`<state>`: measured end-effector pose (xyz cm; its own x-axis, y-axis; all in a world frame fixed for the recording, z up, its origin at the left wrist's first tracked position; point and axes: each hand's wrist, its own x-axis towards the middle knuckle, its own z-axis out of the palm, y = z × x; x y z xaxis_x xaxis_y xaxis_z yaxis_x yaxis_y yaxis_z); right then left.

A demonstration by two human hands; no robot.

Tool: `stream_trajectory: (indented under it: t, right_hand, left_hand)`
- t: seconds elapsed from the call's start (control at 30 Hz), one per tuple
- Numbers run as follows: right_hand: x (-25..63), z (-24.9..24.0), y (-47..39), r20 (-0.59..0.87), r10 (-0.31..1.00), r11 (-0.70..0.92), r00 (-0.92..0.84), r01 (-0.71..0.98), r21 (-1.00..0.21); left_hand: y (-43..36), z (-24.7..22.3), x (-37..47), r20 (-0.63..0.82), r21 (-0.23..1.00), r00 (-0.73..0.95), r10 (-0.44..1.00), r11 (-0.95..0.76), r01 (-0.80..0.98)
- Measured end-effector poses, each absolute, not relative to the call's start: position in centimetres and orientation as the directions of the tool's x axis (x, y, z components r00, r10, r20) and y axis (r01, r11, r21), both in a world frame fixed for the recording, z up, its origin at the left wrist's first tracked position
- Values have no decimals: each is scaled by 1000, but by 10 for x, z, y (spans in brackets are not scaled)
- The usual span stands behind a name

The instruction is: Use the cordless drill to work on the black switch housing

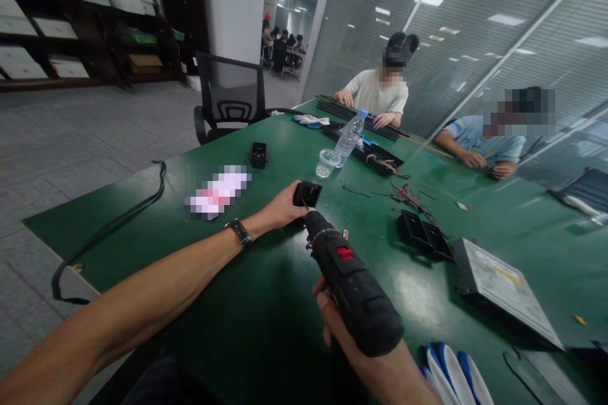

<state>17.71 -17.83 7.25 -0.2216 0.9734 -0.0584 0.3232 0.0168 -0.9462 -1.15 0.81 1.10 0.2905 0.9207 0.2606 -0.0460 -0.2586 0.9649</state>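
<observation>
My left hand is closed around a small black plastic box, held up over the green table. A black cordless drill with a red switch sits in the grip of my right hand. Its chuck points away from me, and the tip meets or nearly meets the near side of the box; I cannot tell whether they touch. Part of my right hand's grip is hidden under the drill body. A similar black box stands on the table farther left.
A clear cup and water bottle stand beyond my hands. To the right lie black housings, a metal-cased unit and blue-white gloves. A black strap crosses the left edge. Two people sit across.
</observation>
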Motion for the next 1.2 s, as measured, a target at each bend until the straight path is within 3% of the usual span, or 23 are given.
stream_trajectory:
  t: [0.17, 0.33, 0.5, 0.7, 0.8, 0.9, 1.1, 1.2]
  right_hand:
    - [186, 75, -174, -137, 951, -42, -278, 320, -947]
    - [187, 80, -172, -169, 946, -119, -278, 188, -975]
    - [185, 74, -176, -185, 942, -130, -280, 205, -970]
    - [193, 79, -168, -237, 922, -315, -306, -235, -920]
    - [195, 83, -165, -270, 921, -357, -282, -329, -874]
    - [195, 81, -165, -272, 922, -347, -275, -277, -896]
    - [193, 73, -170, -163, 947, -144, -278, 88, -986]
    - [194, 74, -170, -167, 941, -126, -293, 154, -980]
  left_hand:
    - [9, 15, -15, 241, 964, 288, 927, -263, 38]
    - [12, 12, -18, 245, 953, 262, 933, -282, 113]
    - [12, 12, -19, 242, 951, 291, 926, -286, 117]
    - [14, 12, -23, 274, 932, 297, 915, -329, 153]
    - [15, 12, -23, 284, 920, 289, 914, -344, 186]
    - [15, 11, -22, 288, 918, 275, 917, -346, 193]
    - [14, 9, -19, 246, 936, 271, 931, -301, 184]
    - [12, 9, -18, 228, 945, 270, 936, -279, 170]
